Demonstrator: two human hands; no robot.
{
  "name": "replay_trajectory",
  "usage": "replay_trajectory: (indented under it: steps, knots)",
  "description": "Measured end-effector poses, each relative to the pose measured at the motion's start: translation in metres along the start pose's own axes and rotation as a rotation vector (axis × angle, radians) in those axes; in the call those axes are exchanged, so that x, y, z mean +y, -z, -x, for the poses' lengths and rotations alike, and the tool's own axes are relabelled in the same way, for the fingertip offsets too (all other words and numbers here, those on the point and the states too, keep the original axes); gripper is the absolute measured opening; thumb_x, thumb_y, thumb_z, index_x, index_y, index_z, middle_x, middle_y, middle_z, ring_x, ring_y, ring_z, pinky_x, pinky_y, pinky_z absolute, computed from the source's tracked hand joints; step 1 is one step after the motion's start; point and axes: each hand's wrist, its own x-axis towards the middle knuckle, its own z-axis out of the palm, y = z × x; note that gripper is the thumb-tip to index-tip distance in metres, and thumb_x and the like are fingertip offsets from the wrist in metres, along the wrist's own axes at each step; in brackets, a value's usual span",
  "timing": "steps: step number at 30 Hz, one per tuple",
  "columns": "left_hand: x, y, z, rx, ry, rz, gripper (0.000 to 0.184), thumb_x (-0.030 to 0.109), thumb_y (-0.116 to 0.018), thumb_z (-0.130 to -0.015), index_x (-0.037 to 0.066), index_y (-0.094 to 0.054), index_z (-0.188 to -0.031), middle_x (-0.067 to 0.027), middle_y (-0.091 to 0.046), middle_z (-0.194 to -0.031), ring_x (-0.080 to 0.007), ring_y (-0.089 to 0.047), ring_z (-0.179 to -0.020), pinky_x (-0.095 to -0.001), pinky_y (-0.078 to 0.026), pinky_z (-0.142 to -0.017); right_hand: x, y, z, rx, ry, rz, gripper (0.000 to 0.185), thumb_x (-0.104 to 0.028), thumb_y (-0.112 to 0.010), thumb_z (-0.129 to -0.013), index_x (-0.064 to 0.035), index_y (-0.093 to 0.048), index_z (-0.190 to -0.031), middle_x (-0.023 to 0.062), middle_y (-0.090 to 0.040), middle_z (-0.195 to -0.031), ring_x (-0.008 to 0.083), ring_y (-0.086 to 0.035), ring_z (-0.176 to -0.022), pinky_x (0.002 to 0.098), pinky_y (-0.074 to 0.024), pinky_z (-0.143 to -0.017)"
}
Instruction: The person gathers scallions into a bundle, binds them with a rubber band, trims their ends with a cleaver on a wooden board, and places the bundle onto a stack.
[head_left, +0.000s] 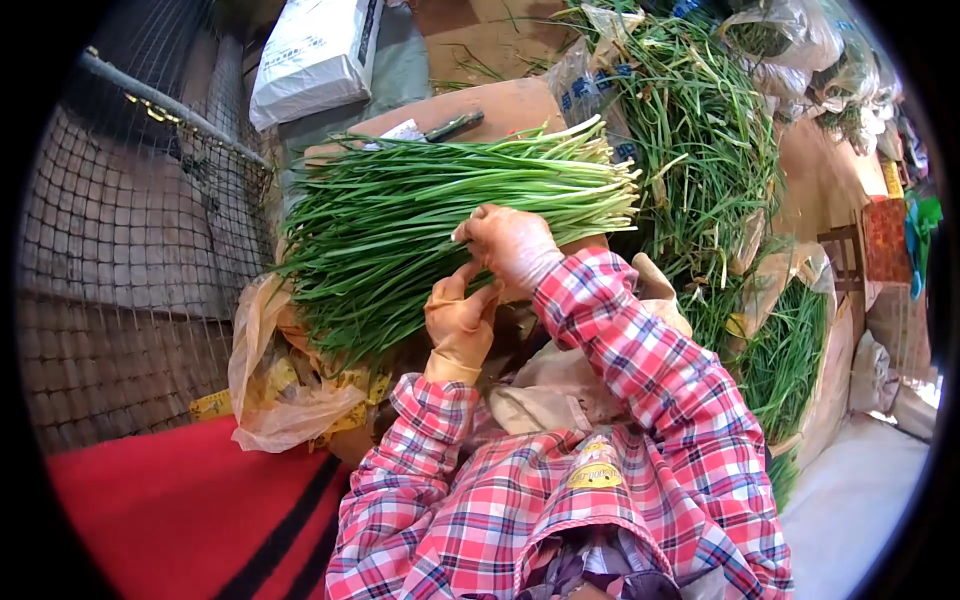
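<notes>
A large bundle of long green garlic chives [400,215] lies across a board, its pale stalk ends [605,185] pointing right. At the near edge of the bundle, my right hand [512,245] is closed, with thumb and fingertips pressed together against the leaves. Just below it, my left hand [460,318] has its fingers curled in a pinch close to the right fingertips. Whatever thin thing the two hands hold between them is too small to make out. Behind the bundle, a dark-handled tool [455,126] rests on the board [515,100].
Loose chives [690,150] are heaped at the right, with more in an open plastic bag [790,345]. A white package [315,60] sits at the back left. Wire netting [120,230] stands on the left. A crumpled clear bag [290,390] lies near the red cloth [190,500].
</notes>
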Motion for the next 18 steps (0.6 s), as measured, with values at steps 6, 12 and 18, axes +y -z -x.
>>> replay_trajectory:
  steps: [6, 12, 18]
  knots:
    - [-0.019, -0.006, 0.012, 0.084, 0.084, 0.021, 0.025, 0.006, -0.070, -0.061, 0.019, -0.067, -0.083, -0.0084, -0.058, -0.109, -0.0303, -0.055, -0.083, -0.0385, -0.046, -0.069, -0.020, -0.005, -0.027, -0.043, -0.129, 0.207, 0.024, -0.025, -0.068, -0.070, -0.0089, -0.065, -0.088, 0.0111, -0.057, -0.099, 0.0284, -0.060, -0.089, 0.0395, -0.0500, -0.072]
    - [-0.025, 0.002, 0.008, 0.059, 0.071, -0.005, 0.024, 0.006, -0.068, -0.062, 0.018, -0.067, -0.083, -0.0090, -0.057, -0.111, -0.0310, -0.054, -0.086, -0.0391, -0.046, -0.072, -0.037, -0.017, -0.040, -0.099, -0.187, 0.372, 0.024, -0.028, -0.064, -0.073, -0.0074, -0.068, -0.085, 0.0109, -0.059, -0.098, 0.0275, -0.060, -0.090, 0.0381, -0.0508, -0.070]
    - [-0.034, -0.003, 0.005, 0.071, 0.109, 0.057, 0.021, 0.007, -0.068, -0.064, 0.016, -0.068, -0.082, -0.0104, -0.057, -0.112, -0.0320, -0.055, -0.086, -0.0392, -0.046, -0.072, -0.026, -0.013, -0.038, -0.094, -0.177, 0.047, 0.025, -0.031, -0.058, -0.078, -0.0079, -0.068, -0.083, 0.0113, -0.063, -0.082, 0.0256, -0.063, -0.077, 0.0371, -0.0493, -0.068]
